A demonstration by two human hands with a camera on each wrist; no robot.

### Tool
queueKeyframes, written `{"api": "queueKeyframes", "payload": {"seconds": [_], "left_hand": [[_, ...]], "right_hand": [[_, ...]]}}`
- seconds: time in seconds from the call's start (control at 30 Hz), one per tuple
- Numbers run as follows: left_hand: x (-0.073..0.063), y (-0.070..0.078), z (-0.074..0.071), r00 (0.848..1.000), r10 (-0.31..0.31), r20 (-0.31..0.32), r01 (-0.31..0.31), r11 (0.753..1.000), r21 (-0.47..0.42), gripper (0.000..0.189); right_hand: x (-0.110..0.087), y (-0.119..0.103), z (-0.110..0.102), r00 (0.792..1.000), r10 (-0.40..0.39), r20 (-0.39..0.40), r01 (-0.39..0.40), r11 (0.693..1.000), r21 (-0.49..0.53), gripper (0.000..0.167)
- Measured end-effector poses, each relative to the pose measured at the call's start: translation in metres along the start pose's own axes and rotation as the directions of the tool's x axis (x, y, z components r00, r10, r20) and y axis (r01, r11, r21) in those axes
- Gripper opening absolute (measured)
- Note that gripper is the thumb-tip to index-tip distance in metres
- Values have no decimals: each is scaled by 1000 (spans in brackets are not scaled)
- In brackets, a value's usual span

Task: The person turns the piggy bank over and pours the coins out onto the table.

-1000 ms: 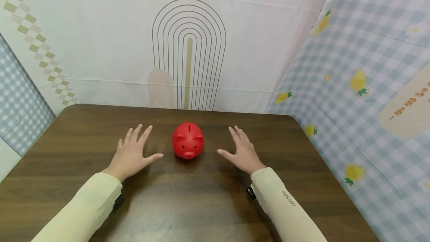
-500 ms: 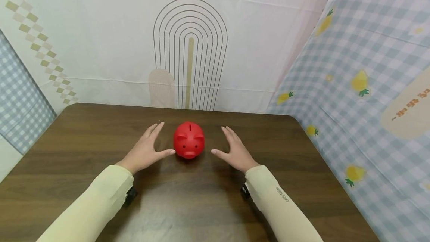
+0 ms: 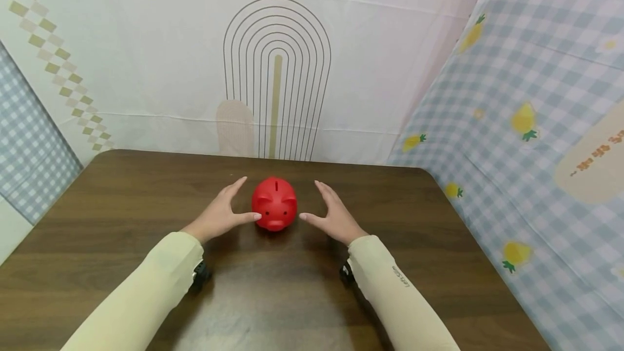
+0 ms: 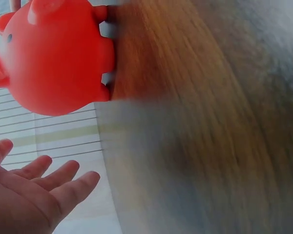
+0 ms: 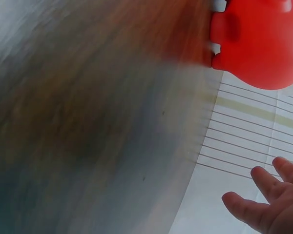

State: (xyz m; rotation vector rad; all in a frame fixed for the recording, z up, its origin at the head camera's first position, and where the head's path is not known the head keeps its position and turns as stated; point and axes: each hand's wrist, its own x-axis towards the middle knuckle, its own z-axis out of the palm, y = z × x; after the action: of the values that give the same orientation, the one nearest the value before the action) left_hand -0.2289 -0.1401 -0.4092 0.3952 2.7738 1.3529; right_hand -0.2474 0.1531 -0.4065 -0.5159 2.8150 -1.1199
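Note:
A red piggy bank [image 3: 274, 202] stands upright on the brown wooden table [image 3: 273, 297], its snout facing me and a coin slot on top. To its left is my left hand [image 3: 219, 218], thumb and fingers spread apart; the thumb tip overlaps the pig's edge in the head view, and I cannot tell whether it touches. My right hand [image 3: 339, 220] is on the other side with a small gap, its fingers likewise extended. Both wrist views show the piggy bank [image 4: 58, 53] close by, with the fingers of the left hand [image 4: 34, 190] and right hand [image 5: 268, 200] holding nothing.
Behind the table hangs a white cloth [image 3: 161, 58] printed with arches. A blue checked cloth [image 3: 526, 69] with a fruit pattern hangs along the right side. Dark wrist devices [image 3: 199, 275] sit under both sleeves.
Both hands have moved inward toward the piggy bank, the left hand farther than the right. Their thumbs now lie closer to its sides. The piggy bank stays in place.

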Motion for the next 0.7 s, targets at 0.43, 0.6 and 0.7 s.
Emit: {"api": "queueKeyframes", "payload": {"seconds": [0.43, 0.6, 0.7], "left_hand": [[11, -2, 3, 998, 16, 64, -14, 1000, -25, 95], [15, -5, 6, 996, 37, 82, -34, 999, -39, 94], [18, -5, 7, 995, 36, 96, -31, 998, -56, 94]], "right_hand": [[12, -6, 15, 998, 39, 56, -47, 988, 144, 88], [18, -7, 22, 995, 36, 94, -53, 983, 177, 90], [21, -8, 25, 992, 38, 117, -61, 978, 201, 90]]}}
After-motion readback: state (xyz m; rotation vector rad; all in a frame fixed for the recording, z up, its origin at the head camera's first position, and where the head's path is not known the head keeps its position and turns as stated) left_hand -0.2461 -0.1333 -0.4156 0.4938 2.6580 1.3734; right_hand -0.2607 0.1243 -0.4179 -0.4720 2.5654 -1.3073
